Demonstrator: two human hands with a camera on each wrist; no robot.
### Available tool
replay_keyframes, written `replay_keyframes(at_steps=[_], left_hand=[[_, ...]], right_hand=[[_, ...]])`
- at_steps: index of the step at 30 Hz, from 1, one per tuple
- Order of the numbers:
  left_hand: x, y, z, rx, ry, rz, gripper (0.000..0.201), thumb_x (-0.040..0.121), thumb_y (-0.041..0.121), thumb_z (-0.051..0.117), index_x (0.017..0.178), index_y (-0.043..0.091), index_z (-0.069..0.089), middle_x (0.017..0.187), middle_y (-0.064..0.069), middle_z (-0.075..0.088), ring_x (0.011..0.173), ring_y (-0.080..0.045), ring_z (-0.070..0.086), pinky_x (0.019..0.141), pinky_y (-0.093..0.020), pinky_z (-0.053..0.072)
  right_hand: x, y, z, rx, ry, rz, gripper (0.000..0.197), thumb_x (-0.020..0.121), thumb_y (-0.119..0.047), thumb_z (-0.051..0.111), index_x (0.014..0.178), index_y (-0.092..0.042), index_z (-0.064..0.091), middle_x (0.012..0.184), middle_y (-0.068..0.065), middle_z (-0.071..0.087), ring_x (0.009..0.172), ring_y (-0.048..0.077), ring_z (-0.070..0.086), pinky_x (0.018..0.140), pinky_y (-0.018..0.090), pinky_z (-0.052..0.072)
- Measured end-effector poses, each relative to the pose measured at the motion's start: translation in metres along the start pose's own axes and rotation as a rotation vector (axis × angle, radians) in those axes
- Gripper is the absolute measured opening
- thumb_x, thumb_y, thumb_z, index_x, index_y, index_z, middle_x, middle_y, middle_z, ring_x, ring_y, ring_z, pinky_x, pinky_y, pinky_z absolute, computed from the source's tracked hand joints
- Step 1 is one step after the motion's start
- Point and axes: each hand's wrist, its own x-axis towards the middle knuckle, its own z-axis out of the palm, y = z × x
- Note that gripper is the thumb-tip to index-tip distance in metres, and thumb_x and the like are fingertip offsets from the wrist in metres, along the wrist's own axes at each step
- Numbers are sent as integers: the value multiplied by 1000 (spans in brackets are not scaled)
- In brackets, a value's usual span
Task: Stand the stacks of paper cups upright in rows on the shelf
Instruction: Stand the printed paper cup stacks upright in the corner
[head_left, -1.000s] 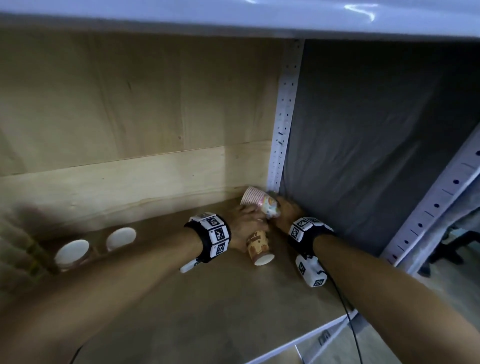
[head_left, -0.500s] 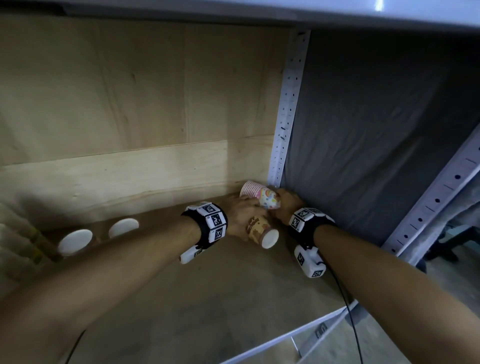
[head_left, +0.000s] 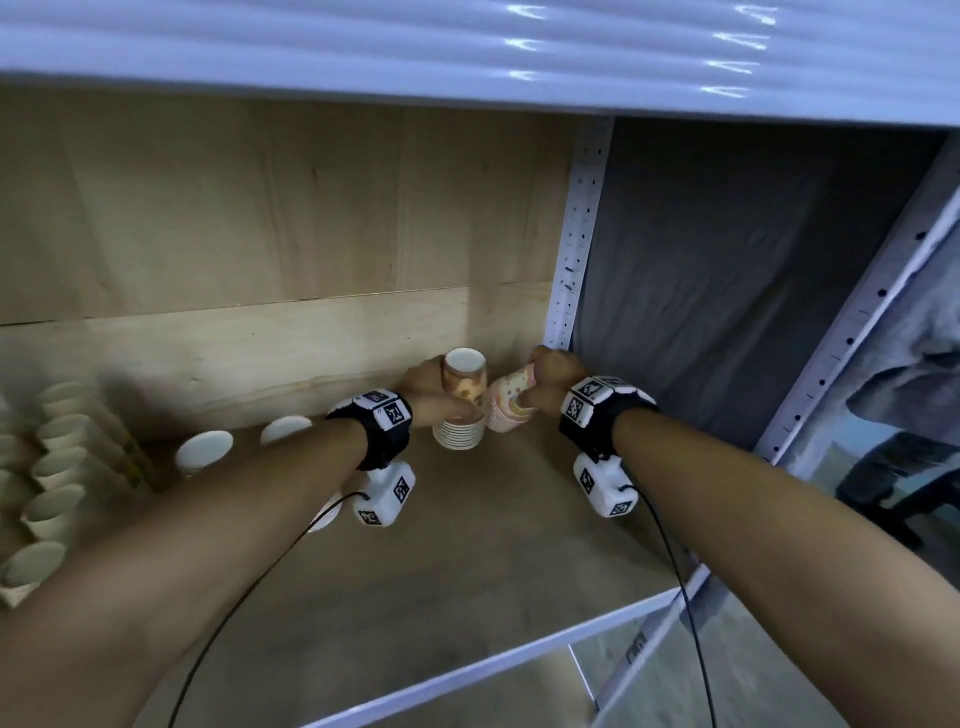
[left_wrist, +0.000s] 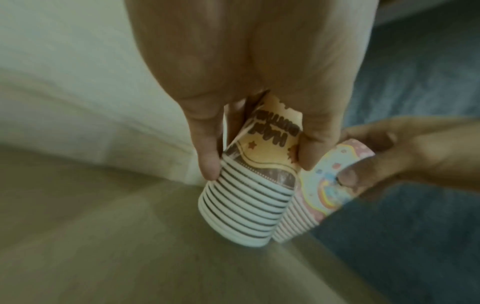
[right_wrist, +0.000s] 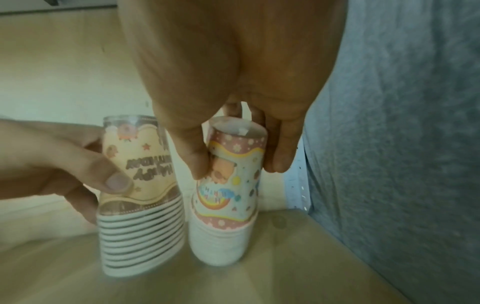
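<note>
Two stacks of paper cups stand rim-down at the back right of the wooden shelf (head_left: 467, 597). My left hand (head_left: 436, 395) grips the brown-and-cream stack (head_left: 462, 400) around its upper cup. My right hand (head_left: 550, 379) grips the pink rainbow stack (head_left: 506, 410), which leans slightly. Both stacks nearly touch. The left wrist view shows the brown stack (left_wrist: 259, 185) between thumb and fingers of my left hand (left_wrist: 257, 162), with the pink stack (left_wrist: 322, 185) beside it. In the right wrist view my right hand (right_wrist: 239, 164) holds the pink stack (right_wrist: 228, 197), and the brown stack (right_wrist: 140, 197) stands to its left.
Plain beige cup stacks (head_left: 52, 467) fill the shelf's left end. Two white-topped stacks (head_left: 205, 452) stand at the back, and another shows under my left forearm (head_left: 324, 512). A perforated white post (head_left: 571, 249) and grey fabric (head_left: 727, 286) close the right side. An upper shelf (head_left: 467, 52) hangs overhead.
Both stacks lay tilted on their sides in my hands; now they are turned upright, rims down, side by side near the back corner. The head camera has pulled back.
</note>
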Motion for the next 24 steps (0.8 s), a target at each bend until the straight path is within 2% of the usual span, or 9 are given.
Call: replay_keyframes(at_steps=[2, 5, 8, 11, 13, 16, 18, 21, 24], left_hand=[[-4, -7, 1, -113, 18, -63, 68, 63, 26, 90, 124, 20, 60, 114, 3, 68, 102, -17, 64, 92, -30, 50], [-11, -17, 6, -182, 4, -134, 66, 63, 26, 90, 122, 20, 61, 113, 2, 69, 101, -17, 65, 88, -35, 55], [-17, -23, 10, -198, 0, -179, 66, 59, 29, 92, 118, 23, 63, 109, 3, 71, 99, -18, 67, 78, -41, 61], [-23, -23, 13, -138, -13, -175, 64, 59, 26, 91, 116, 25, 62, 107, 3, 71, 96, -17, 67, 73, -36, 61], [-27, -22, 15, -119, -13, -146, 62, 61, 22, 90, 116, 23, 63, 109, 4, 70, 96, -15, 65, 76, -28, 55], [-34, -19, 12, -101, -26, -116, 61, 63, 22, 90, 118, 22, 62, 110, 5, 69, 99, -13, 64, 82, -24, 47], [-35, -16, 9, -68, -38, -107, 60, 64, 28, 89, 116, 23, 61, 108, 8, 68, 99, -13, 63, 84, -26, 47], [-31, -6, 1, -30, -31, -112, 55, 61, 42, 85, 106, 19, 62, 99, 7, 68, 94, -15, 65, 81, -32, 53], [-29, 10, -8, 34, -31, -93, 39, 69, 43, 77, 91, 14, 65, 85, 3, 65, 85, -22, 64, 71, -30, 49]], right_hand=[[-6, -10, -4, -22, -48, -26, 63, 71, -33, 78, 124, -11, 49, 121, 8, 55, 111, 28, 57, 89, 36, 51], [-15, -22, -7, 0, -136, -93, 56, 58, -45, 75, 99, -11, 59, 99, 0, 53, 92, 23, 57, 77, 25, 46], [-23, -27, -6, -32, -154, -119, 54, 73, -39, 75, 115, -12, 55, 119, 2, 54, 107, 25, 56, 83, 29, 48], [-28, -28, -2, -38, -189, -137, 39, 77, -34, 74, 103, -15, 51, 118, 5, 51, 108, 26, 54, 76, 28, 44], [-31, -27, 1, -58, -211, -149, 32, 79, -33, 72, 97, -16, 52, 117, 4, 49, 106, 24, 52, 77, 26, 40], [-34, -29, 2, -42, -189, -167, 35, 78, -33, 73, 102, -13, 58, 116, 2, 51, 104, 23, 54, 78, 27, 43], [-33, -29, 2, 26, -184, -138, 41, 76, -31, 76, 109, -20, 54, 117, 2, 52, 102, 22, 55, 75, 27, 44], [-29, -31, -1, 27, -153, -114, 56, 76, -37, 74, 124, -19, 49, 122, 3, 54, 110, 26, 57, 77, 30, 46], [-23, -39, -12, -15, -127, -95, 55, 80, -45, 67, 123, -16, 51, 118, 5, 54, 106, 26, 57, 79, 31, 50]])
